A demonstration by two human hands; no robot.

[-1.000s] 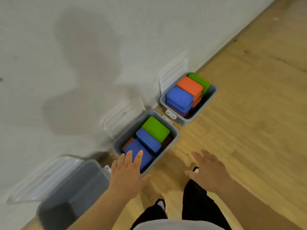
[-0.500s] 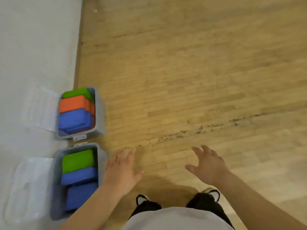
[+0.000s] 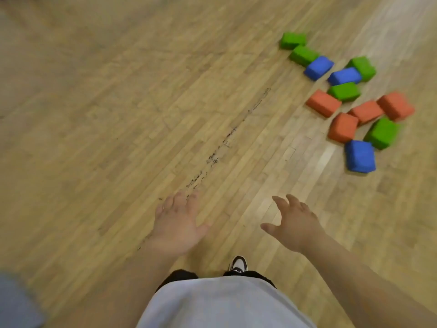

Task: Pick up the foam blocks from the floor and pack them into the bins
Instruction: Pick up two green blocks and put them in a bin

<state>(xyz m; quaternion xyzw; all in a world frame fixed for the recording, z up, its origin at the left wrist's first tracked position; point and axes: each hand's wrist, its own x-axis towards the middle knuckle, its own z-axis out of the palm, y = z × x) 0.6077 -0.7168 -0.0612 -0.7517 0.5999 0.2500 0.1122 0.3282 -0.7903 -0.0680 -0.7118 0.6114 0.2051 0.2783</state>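
Observation:
Several foam blocks lie scattered on the wooden floor at the upper right: green ones (image 3: 292, 40), blue ones (image 3: 360, 156) and orange ones (image 3: 343, 127). The nearest is the blue block at the cluster's lower edge. My left hand (image 3: 176, 223) hovers over the floor at centre, fingers spread, holding nothing. My right hand (image 3: 293, 223) is beside it, fingers relaxed and empty, well short of the blocks. A grey bin's corner (image 3: 14, 301) shows blurred at the bottom left edge.
A dark scuff line (image 3: 227, 140) runs diagonally across the floorboards between me and the blocks. My shoe (image 3: 238, 263) and dark trouser legs show below my hands. Bare wooden floor (image 3: 94, 114) stretches to the left and far side.
The view has swung right, away from the wall and the filled bins, bringing the scattered blocks into sight. Both hands stay empty and spread in front of me.

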